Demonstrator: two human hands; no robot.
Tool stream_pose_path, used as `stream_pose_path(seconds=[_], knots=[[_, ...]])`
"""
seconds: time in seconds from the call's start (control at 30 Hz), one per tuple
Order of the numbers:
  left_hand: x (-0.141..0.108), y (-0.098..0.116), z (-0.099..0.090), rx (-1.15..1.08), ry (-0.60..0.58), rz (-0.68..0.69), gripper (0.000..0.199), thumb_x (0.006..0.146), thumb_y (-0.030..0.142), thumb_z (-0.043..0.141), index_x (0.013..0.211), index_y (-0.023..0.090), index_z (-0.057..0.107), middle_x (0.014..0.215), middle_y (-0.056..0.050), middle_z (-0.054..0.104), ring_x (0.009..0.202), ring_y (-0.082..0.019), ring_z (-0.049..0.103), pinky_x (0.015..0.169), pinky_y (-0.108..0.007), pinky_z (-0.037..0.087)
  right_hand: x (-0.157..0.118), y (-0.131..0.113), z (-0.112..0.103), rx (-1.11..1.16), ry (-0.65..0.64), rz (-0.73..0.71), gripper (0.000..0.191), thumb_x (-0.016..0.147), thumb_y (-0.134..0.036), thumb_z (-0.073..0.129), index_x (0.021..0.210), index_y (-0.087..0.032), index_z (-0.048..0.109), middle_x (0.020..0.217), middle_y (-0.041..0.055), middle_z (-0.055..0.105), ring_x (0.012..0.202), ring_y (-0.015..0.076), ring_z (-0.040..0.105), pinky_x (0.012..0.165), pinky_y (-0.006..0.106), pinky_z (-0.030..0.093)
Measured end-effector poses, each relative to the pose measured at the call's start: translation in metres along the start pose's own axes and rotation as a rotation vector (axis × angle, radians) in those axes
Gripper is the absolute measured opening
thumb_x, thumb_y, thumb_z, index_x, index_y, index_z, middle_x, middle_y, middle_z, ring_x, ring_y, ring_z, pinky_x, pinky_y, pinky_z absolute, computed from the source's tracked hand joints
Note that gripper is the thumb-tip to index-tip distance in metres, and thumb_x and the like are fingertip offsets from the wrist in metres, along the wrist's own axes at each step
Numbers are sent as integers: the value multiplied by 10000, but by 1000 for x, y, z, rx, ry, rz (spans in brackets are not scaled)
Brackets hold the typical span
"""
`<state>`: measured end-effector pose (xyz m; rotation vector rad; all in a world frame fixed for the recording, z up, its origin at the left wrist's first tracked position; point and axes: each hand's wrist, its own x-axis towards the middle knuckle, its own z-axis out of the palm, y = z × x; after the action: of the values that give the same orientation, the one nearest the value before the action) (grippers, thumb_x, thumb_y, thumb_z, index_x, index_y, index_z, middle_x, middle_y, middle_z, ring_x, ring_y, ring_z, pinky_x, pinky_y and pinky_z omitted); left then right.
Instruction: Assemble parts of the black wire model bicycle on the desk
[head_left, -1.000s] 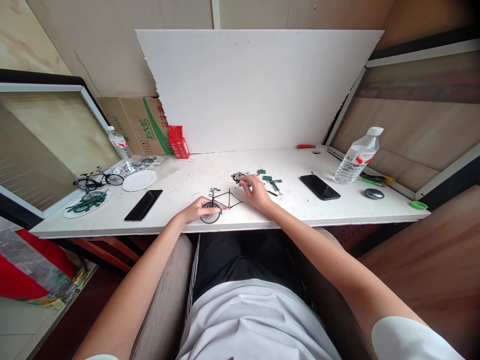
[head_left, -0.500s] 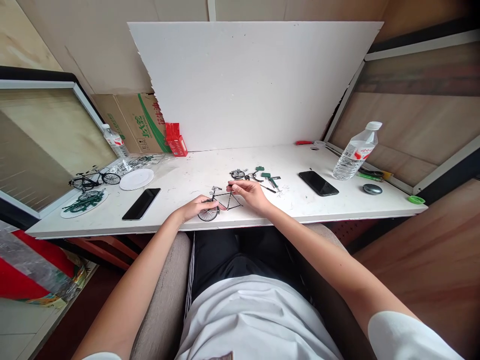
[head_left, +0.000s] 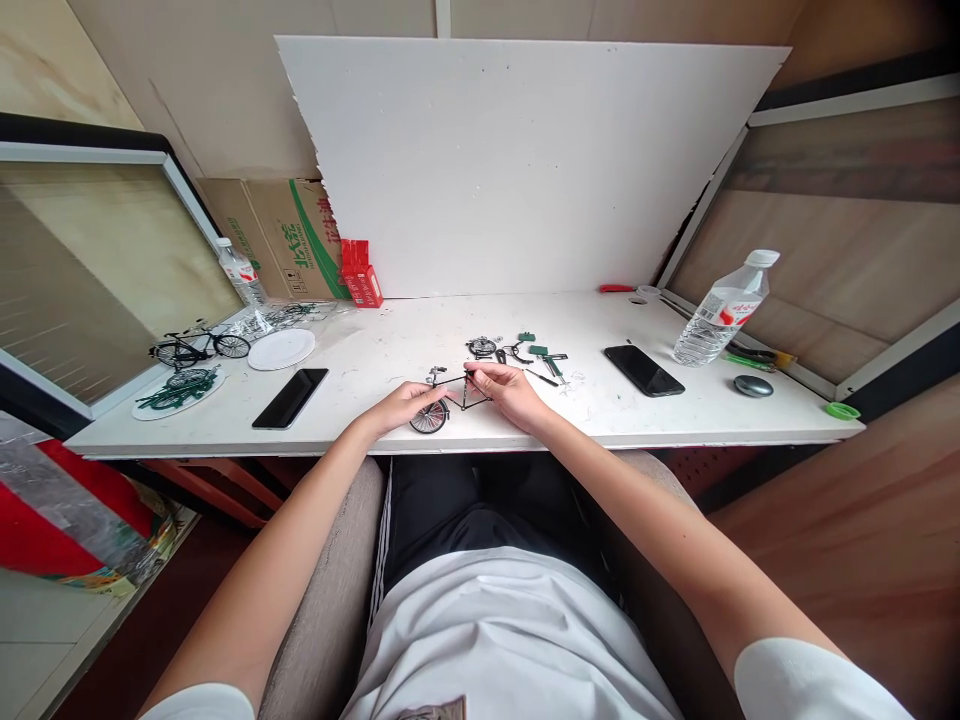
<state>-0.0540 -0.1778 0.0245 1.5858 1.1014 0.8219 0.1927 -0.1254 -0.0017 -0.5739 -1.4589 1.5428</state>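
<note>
A black model bicycle with one spoked front wheel and handlebars is held up near the table's front edge. My left hand is closed on its front end, thumb and fingers around the fork area. My right hand pinches a small dark saddle-like piece at the top of the seat tube; its fingers partly hide the rear of the frame. Just behind the hands lie a loose wheel, green parts and small black parts.
On the white table, a phone lies left and another phone right. A complete model bicycle stands far left by a white plate. A water bottle, a round grey object and a green cap are right.
The view has shifted slightly, moving the scene a little to the right. My right hand has come closer to my left, bringing the dark piece down against the top of the frame.
</note>
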Motion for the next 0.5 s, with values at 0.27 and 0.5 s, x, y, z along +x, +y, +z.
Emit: stream_pose_path(seconds=[0.27,0.5], knots=[[4,-12,-1,30,103,26,634,823,715,760,1050,131,857,780,-80,749,776,-203,650,781,-305,495,-1,-1,0,-13,127,34,511,780,-541,898,1190,-244,828,1073,72,817,1089,247,727,1027,414,534],[3,-11,1,15,92,-6,598,806,695,780,921,109,825,632,-18,635,596,-128,520,611,-261,395,-2,-5,4,-13,38,34,454,764,-506,918,1125,-242,844,1116,85,825,1081,250,743,1025,415,544]])
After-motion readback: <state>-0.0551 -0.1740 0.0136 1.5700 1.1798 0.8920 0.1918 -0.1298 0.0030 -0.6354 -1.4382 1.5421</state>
